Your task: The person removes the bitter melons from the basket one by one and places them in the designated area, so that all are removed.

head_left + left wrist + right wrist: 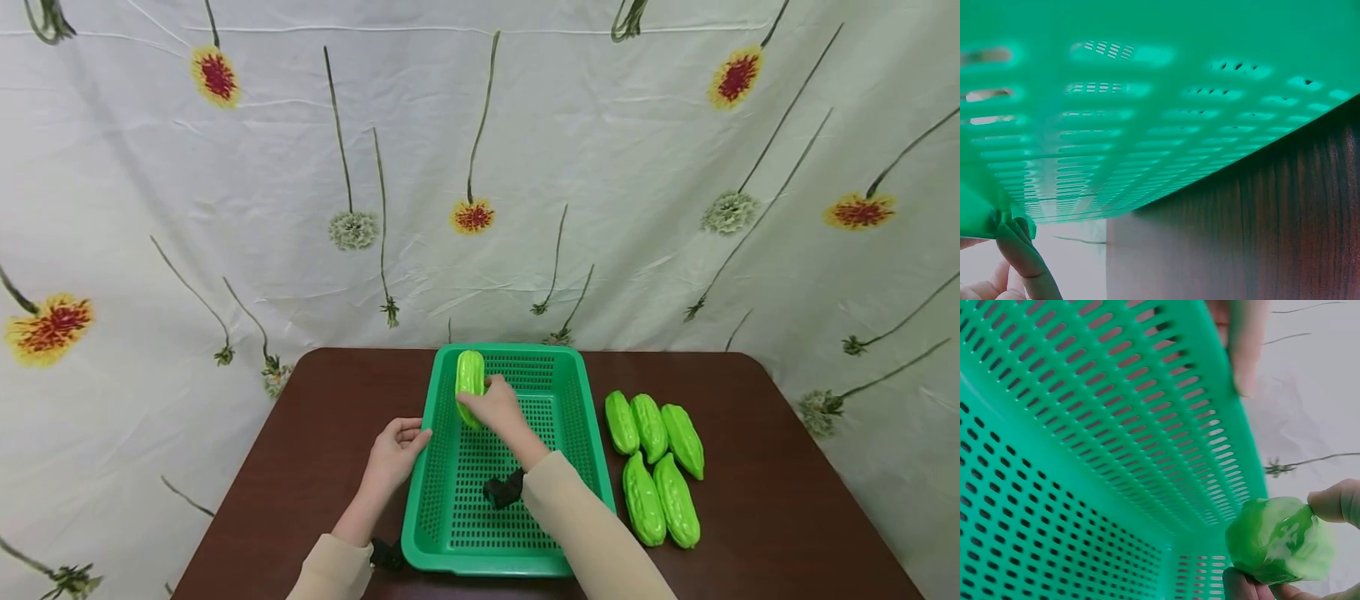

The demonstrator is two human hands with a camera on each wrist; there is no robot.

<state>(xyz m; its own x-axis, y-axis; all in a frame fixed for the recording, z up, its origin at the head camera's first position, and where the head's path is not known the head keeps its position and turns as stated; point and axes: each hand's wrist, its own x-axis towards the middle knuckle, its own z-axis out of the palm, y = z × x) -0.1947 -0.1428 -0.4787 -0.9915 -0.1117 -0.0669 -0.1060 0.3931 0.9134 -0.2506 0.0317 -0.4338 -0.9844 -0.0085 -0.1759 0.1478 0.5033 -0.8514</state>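
My right hand (pixel 495 407) pinches a bright green bitter melon (pixel 470 375) between thumb and fingers, over the far left part of a green plastic basket (pixel 588 417). Seen end-on in the right wrist view, the bitter melon (pixel 1279 540) has the thumb on one side and fingers on the other. On the basket's left rim, my left hand (pixel 393 454) holds on with thumb and curled fingers. The left wrist view has those fingers (pixel 1025 259) at the rim, beside the slotted basket wall (pixel 1166 144).
Several more bitter melons (pixel 651 425) lie in two rows on the dark brown table (pixel 757 500), right of the basket. A white cloth with printed flowers (pixel 637 167) hangs behind the table. Each wrist carries a black camera (pixel 502 490).
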